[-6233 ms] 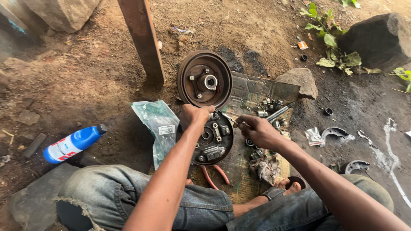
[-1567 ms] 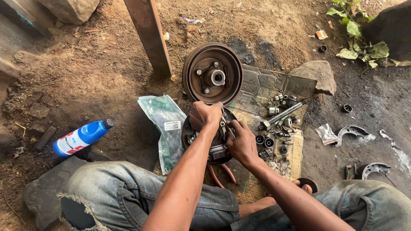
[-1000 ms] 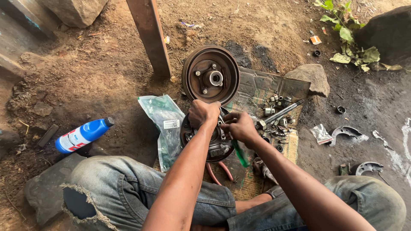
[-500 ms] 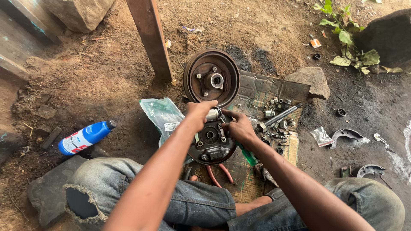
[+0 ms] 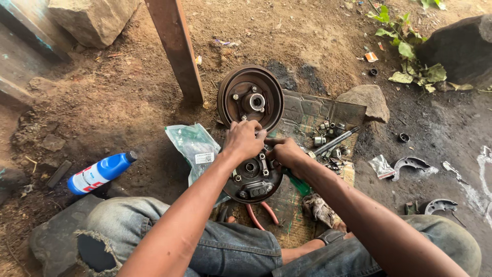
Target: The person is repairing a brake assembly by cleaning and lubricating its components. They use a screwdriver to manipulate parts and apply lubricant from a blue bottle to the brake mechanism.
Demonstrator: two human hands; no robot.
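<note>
Change since the previous frames: the left hand (image 5: 245, 140) has been shifted from the centre of the round, dark, greasy metal brake backing plate (image 5: 254, 177) to its 12 o'clock edge, and the right hand (image 5: 285, 151) has been drawn in until the two nearly touch. Work is judged to have been concentrated on the plate's upper fittings.

Hands: the left hand is curled, fingertips pressed onto the top of the plate; whether a part is pinched there cannot be told. The right hand is clenched around a green-handled tool (image 5: 298, 184), whose handle projects toward 5 o'clock.

Item worked on: the backing plate is laid flat just ahead of the knees, on a worn, flattened sheet of cardboard (image 5: 318, 110).

Adjacent items: a rusty brown round brake drum (image 5: 250, 98) is propped at 12 o'clock from the plate. A clear greenish plastic bag (image 5: 195, 149) lies at 9 o'clock. Red-handled pliers (image 5: 261, 215) lie at 6 o'clock, partly hidden. Small metal nuts and sockets (image 5: 328, 141) are scattered at 2 o'clock, and curved grey brake shoes (image 5: 413, 164) lie at 3 o'clock, well apart.

Surface and surroundings: bare brown packed earth (image 5: 128, 102), outdoors. A blue plastic spray bottle (image 5: 100, 173) lies at 9 o'clock, far out. A slanted wooden post (image 5: 176, 48) stands at 11 o'clock, and grey rocks (image 5: 366, 100) and green leafy weeds (image 5: 410, 51) are noted at 1 to 2 o'clock.
</note>
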